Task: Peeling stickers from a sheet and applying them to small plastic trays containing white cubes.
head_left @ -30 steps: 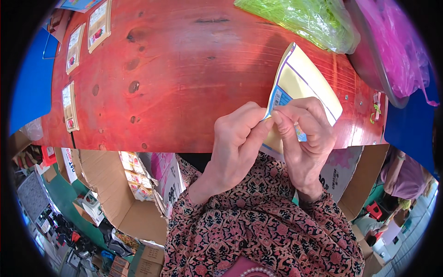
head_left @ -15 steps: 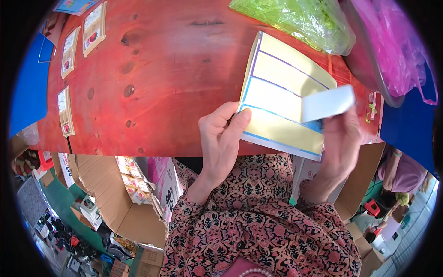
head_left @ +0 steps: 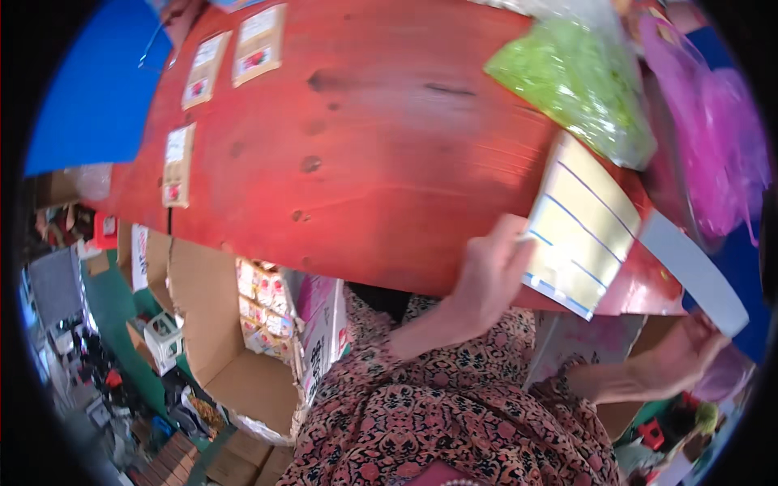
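My left hand (head_left: 490,271) pinches the left edge of a pale yellow label sheet (head_left: 585,223) ruled with blue and purple lines. The sheet is tilted over the right part of the red tabletop, close to its near edge. Out to the right, my right hand (head_left: 689,356) grips the lower end of a long, slightly curved white strip (head_left: 697,271). The strip's upper end comes close to the sheet's right corner; I cannot tell whether they touch. My right fingertips are partly blurred.
Several flat packages, one a tan package (head_left: 259,44), lie at the table's left. A clear bag of green stuff (head_left: 575,85) and a pink plastic bag (head_left: 717,146) sit far right. Below left stands an open cardboard box (head_left: 207,316). Another person's hand (head_left: 180,18) shows top left.
My right hand has drawn the white strip from over the sheet out to the right and down. The sheet and my left hand now appear further right; the whole view has shifted.
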Demonstrator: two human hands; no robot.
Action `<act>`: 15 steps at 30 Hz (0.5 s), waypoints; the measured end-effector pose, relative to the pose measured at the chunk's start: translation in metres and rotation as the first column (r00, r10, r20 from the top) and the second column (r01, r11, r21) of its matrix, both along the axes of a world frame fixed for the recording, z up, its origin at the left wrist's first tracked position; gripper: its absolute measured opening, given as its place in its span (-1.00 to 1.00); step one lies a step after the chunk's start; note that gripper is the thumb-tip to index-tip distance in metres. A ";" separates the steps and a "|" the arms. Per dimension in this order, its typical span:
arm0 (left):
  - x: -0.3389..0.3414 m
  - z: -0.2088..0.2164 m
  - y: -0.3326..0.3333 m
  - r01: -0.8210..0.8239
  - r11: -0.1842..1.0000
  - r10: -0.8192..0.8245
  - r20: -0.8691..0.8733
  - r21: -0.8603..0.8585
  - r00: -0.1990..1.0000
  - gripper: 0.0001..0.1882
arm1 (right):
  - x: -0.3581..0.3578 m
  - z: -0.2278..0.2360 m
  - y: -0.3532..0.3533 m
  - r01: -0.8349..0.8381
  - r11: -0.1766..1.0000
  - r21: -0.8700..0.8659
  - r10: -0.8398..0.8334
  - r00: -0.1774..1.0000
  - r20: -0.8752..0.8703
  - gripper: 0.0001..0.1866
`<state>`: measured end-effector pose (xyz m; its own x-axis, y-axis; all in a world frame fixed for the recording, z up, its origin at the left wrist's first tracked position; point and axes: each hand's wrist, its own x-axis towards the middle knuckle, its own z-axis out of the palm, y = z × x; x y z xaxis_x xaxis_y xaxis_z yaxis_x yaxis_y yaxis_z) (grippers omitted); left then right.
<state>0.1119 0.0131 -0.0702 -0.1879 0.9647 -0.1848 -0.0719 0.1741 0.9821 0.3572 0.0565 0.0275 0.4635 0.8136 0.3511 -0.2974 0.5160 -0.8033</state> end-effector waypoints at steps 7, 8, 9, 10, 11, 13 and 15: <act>-0.028 0.021 0.002 0.130 0.986 -0.083 -0.371 0.102 0.925 -0.58 | -0.015 -0.020 -0.004 0.100 0.981 -0.165 -0.096 0.995 0.035 -0.86; -0.034 0.027 0.002 0.130 0.985 -0.040 -0.573 0.116 0.819 -0.54 | -0.014 -0.016 -0.004 0.016 0.988 -0.152 -0.011 0.999 0.035 -0.82; -0.048 0.032 0.003 0.153 0.979 -0.024 -0.674 0.134 0.739 -0.53 | -0.015 -0.016 -0.004 0.062 0.981 -0.184 -0.061 0.998 0.012 -0.79; -0.066 0.036 0.004 0.112 0.990 -0.016 -0.719 0.086 0.695 -0.56 | -0.014 -0.014 -0.004 0.026 0.978 -0.209 -0.047 0.994 -0.097 -0.76; -0.085 0.040 0.008 0.063 0.996 0.007 -0.751 0.064 0.660 -0.60 | -0.015 -0.014 -0.002 0.043 0.977 -0.207 -0.072 0.988 -0.133 -0.77; -0.132 0.041 0.016 -0.088 0.980 0.198 -0.870 0.177 0.451 -0.69 | -0.015 -0.014 0.002 -0.357 0.932 -0.057 0.344 0.925 -0.162 -0.77; -0.193 0.037 0.035 -0.102 0.941 0.338 -0.896 0.322 0.288 -0.72 | -0.018 -0.019 0.003 -0.077 0.985 -0.154 0.041 0.974 -0.223 -0.75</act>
